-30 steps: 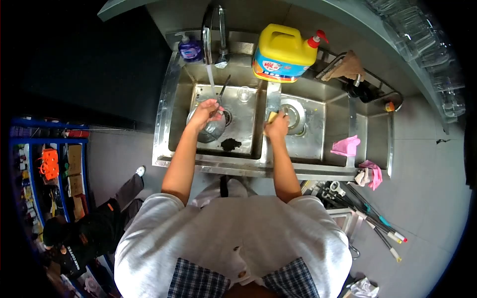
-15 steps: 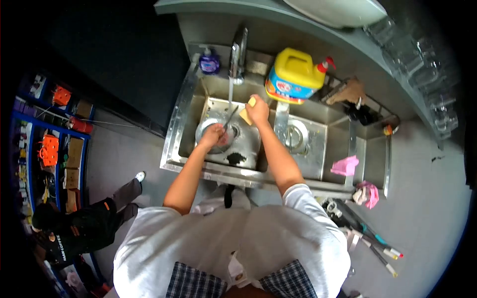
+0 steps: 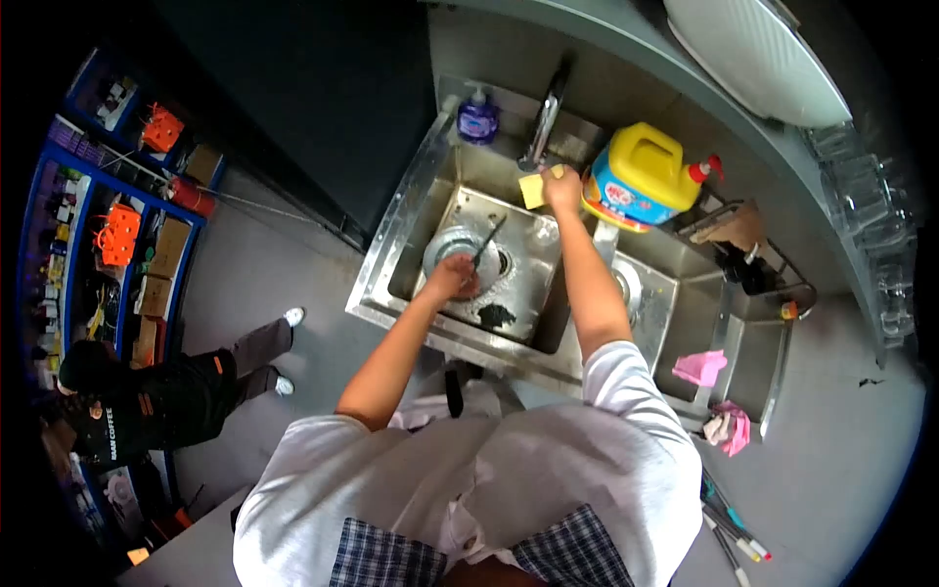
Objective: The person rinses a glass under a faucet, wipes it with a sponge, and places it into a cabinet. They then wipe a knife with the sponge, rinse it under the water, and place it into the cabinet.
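The left hand (image 3: 456, 279) is low in the sink (image 3: 389, 262), its fingers curled over the rim of a steel bowl (image 3: 445, 245) that has a dark utensil (image 3: 488, 244) lying across it. The right hand (image 3: 563, 186) is closed on a yellow sponge (image 3: 533, 190), just below the tap (image 3: 544, 117) and beside the yellow jug (image 3: 641, 176).

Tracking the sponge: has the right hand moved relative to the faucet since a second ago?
Yes. The right hand, holding the yellow sponge, moved away from the body across the sink to the base of the faucet, beside the yellow jug.
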`<state>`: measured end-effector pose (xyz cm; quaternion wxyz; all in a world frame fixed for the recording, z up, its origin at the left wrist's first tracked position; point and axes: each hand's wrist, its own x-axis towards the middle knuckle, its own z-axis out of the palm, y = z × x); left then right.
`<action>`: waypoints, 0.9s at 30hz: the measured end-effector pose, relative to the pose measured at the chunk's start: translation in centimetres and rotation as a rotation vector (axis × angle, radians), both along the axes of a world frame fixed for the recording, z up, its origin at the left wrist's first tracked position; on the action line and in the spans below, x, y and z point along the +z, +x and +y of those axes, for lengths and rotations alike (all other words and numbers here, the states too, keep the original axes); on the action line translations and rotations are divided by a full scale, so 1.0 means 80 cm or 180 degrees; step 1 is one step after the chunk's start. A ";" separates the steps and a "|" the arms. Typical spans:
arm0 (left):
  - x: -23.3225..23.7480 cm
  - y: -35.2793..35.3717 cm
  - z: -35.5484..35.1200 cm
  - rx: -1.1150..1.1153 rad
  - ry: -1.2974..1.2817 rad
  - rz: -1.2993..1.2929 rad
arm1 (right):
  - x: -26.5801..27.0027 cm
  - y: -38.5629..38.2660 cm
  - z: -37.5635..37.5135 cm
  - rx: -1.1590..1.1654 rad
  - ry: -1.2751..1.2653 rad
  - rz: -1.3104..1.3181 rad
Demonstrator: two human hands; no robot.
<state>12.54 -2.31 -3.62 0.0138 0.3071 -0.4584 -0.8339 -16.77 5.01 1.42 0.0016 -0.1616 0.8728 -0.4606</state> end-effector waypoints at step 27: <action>0.080 -0.014 0.218 0.0243 -0.0776 0.0298 | -0.011 0.179 0.181 0.0404 -0.3079 -0.3243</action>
